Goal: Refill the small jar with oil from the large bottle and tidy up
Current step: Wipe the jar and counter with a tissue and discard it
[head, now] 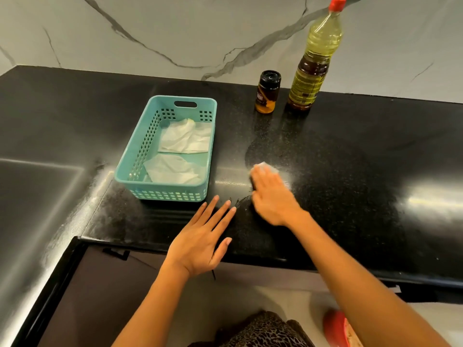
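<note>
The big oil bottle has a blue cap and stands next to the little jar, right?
Not quite. The head view shows the big oil bottle has a red cap, not a blue one. It does stand next to the little jar.

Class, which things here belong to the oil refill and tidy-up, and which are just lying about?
Belong: oil bottle, small jar, wipe under the right hand, basket holding used tissues.
Lying about: sink, red object on the floor.
</note>
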The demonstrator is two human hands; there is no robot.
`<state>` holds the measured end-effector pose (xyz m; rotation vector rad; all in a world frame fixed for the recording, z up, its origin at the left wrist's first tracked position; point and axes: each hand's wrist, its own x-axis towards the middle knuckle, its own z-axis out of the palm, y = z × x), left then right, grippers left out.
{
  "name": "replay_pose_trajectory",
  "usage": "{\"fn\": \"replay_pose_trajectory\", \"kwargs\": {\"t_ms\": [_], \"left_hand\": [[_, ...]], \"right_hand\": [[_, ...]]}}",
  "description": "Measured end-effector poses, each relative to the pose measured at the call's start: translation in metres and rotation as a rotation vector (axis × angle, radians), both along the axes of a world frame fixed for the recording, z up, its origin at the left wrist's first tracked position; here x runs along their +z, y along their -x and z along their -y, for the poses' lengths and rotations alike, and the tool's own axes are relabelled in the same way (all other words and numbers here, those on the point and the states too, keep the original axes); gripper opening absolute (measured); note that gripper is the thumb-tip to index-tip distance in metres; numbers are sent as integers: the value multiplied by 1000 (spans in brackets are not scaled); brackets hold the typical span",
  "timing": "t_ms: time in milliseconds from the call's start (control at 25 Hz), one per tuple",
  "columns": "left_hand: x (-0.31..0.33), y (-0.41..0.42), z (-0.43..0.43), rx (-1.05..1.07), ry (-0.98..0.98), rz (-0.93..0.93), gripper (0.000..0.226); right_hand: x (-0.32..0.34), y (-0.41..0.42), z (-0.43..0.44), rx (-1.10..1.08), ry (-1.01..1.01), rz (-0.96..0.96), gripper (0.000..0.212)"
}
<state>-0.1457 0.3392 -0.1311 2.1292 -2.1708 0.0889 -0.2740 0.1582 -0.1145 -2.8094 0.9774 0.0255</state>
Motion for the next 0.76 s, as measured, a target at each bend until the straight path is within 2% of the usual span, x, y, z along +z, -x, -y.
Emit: {"fn": "replay_pose_trajectory", "kwargs": {"t_ms": [120,200,320,440,520,640,760], "left_hand": [[-1,-2,-1,15,7,-17,61],[-1,-2,0,20,12,-22,63],[-2,-1,0,12,25,-29,62],[-2,-1,0,11,28,-27,61],[-1,-2,0,11,34,-23,60],[1,-2,1,14,40,-19,60],[-1,-3,0,20,48,-19,61]], "right_hand": [[-1,12,-49,285,-47,58,72],[-1,42,-47,332,-65,110,69],[-3,55,17,130,-17,62,77],[0,6,87,-86,-73,-6,76],[4,-41,89,-102,-82,-9,70],[4,-68,35,124,-64,-22,71],[-1,-24,-14,360,-88,52,76]]}}
